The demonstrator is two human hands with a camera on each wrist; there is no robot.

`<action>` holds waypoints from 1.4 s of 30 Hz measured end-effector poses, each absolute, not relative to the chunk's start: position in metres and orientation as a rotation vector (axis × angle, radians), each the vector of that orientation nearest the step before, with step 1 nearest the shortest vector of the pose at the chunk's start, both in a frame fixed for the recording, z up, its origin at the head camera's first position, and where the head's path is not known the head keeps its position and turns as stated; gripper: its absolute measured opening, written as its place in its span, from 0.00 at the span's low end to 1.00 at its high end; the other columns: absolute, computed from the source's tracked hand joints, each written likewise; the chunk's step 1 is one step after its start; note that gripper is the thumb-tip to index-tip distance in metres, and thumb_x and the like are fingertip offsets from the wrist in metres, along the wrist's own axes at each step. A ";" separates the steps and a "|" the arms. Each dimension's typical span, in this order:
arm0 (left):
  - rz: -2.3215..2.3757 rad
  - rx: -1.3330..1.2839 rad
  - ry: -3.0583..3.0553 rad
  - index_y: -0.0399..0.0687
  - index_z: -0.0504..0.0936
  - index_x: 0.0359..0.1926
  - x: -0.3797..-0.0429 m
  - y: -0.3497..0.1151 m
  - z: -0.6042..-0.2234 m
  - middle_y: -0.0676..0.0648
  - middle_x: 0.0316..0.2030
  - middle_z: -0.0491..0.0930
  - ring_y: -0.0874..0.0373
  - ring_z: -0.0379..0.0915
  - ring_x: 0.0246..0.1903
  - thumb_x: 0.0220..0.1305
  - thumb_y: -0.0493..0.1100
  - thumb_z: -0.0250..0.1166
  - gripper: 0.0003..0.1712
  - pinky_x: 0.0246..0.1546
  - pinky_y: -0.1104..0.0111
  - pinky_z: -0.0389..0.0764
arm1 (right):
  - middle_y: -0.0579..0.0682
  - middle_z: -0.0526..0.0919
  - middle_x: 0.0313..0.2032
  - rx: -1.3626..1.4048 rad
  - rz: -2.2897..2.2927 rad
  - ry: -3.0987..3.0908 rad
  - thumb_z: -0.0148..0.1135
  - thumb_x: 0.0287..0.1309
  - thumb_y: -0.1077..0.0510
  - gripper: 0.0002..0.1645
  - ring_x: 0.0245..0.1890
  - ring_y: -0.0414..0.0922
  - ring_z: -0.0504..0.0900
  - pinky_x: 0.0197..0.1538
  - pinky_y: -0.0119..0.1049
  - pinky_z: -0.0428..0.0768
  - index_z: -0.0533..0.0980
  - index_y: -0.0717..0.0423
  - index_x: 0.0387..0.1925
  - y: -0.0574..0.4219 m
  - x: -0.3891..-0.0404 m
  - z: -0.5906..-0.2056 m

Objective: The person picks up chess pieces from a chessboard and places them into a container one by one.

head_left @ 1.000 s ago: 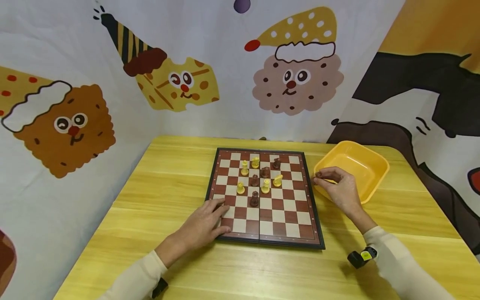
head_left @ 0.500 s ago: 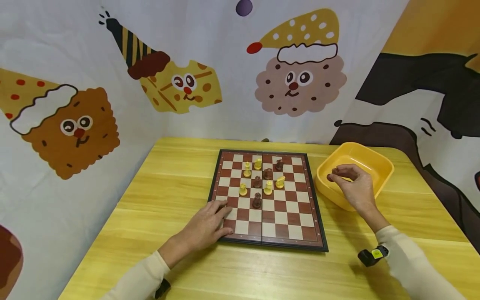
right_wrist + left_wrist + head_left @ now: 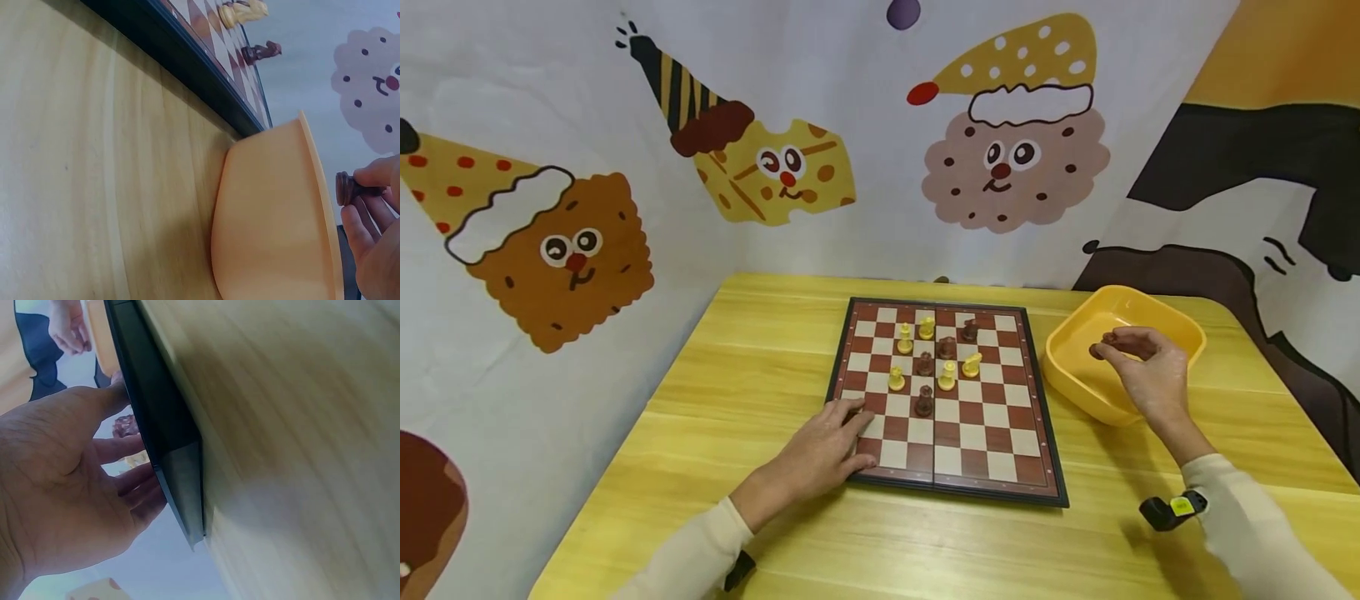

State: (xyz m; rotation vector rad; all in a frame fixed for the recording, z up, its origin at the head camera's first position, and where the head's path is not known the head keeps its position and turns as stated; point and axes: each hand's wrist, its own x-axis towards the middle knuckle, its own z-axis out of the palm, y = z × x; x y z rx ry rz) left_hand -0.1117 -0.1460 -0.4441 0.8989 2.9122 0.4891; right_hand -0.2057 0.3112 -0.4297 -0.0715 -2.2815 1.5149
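Cream left sleeve (image 3: 688, 552) and black left wrist camera (image 3: 741, 572), lower left of the frame; cream right sleeve (image 3: 1247, 521) and black right wrist camera (image 3: 1159, 514) with yellow-green label (image 3: 1183, 505), lower right.

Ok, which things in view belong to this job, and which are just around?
Likely job: chessboard, yellow pieces, dark pieces, orange bowl, left hand at the board's edge, right hand pinching another dark piece.

Likely just surroundings: patterned backdrop, table, wrist devices.

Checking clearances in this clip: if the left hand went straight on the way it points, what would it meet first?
The left hand would probably meet the nearest yellow chess piece first, but the nearest dark piece lies close to that line too.
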 end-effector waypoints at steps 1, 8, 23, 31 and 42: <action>0.483 0.898 2.909 0.37 0.71 0.70 -0.112 -0.145 -0.444 0.34 0.69 0.64 0.41 0.60 0.68 0.71 0.58 0.64 0.38 0.67 0.50 0.63 | 0.37 0.86 0.34 -0.084 1.515 -2.277 0.74 0.55 0.69 0.17 0.33 0.30 0.84 0.40 0.19 0.77 0.80 0.69 0.46 0.314 -0.205 -0.429; 0.464 0.895 2.900 0.39 0.72 0.69 -0.114 -0.144 -0.444 0.35 0.70 0.64 0.42 0.59 0.69 0.70 0.58 0.64 0.37 0.68 0.51 0.62 | 0.36 0.86 0.34 -0.124 1.491 -2.300 0.74 0.56 0.67 0.18 0.34 0.29 0.83 0.41 0.18 0.77 0.80 0.69 0.47 0.320 -0.203 -0.425; 0.417 1.019 2.929 0.37 0.77 0.62 -0.123 -0.147 -0.442 0.39 0.57 0.72 0.47 0.69 0.56 0.66 0.58 0.69 0.35 0.59 0.56 0.73 | 0.37 0.85 0.35 -0.102 1.494 -2.312 0.72 0.58 0.68 0.17 0.35 0.30 0.83 0.40 0.19 0.77 0.78 0.70 0.47 0.325 -0.210 -0.425; 0.415 0.984 2.910 0.32 0.72 0.68 -0.123 -0.147 -0.440 0.37 0.60 0.71 0.45 0.68 0.59 0.66 0.58 0.69 0.41 0.62 0.55 0.70 | 0.41 0.78 0.47 -0.204 1.283 -2.479 0.70 0.63 0.55 0.27 0.49 0.39 0.77 0.47 0.22 0.72 0.75 0.67 0.57 0.324 -0.210 -0.418; 0.410 1.005 2.889 0.36 0.73 0.68 -0.125 -0.149 -0.439 0.38 0.61 0.70 0.46 0.67 0.60 0.66 0.59 0.69 0.41 0.62 0.55 0.70 | 0.60 0.74 0.60 -0.056 1.211 -2.530 0.65 0.67 0.55 0.31 0.55 0.46 0.73 0.61 0.36 0.71 0.70 0.66 0.66 0.311 -0.201 -0.413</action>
